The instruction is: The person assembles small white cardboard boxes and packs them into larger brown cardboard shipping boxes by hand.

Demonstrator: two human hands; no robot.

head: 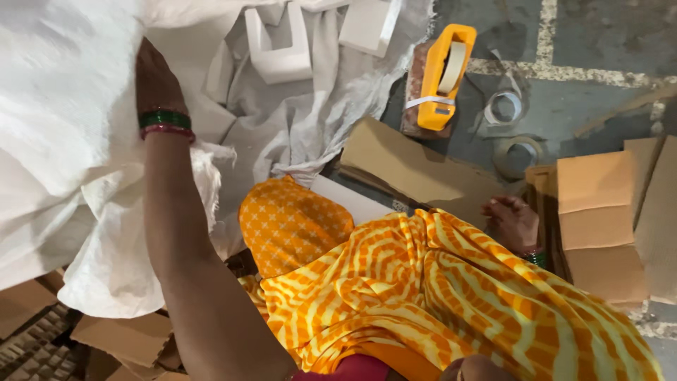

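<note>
Sack [63, 141] first: it is big and white, and it lies on the floor at our left, over brown cardboard [127, 335]. We think it is soft, light and floppy, so a bunched edge is the best place to grab. Our left hand [156, 81] reaches into its folds; the fingers are hidden, so we cannot tell how open they are. Our right hand [511, 222] rests loosely curled on a cardboard stack [599, 212], holding nothing. A yellow tape gun [441, 74] lies well apart.

grey floor [606, 42] bears cardboard sheets [416, 169], tape dispenser [443, 74], white sack [63, 155].
</note>
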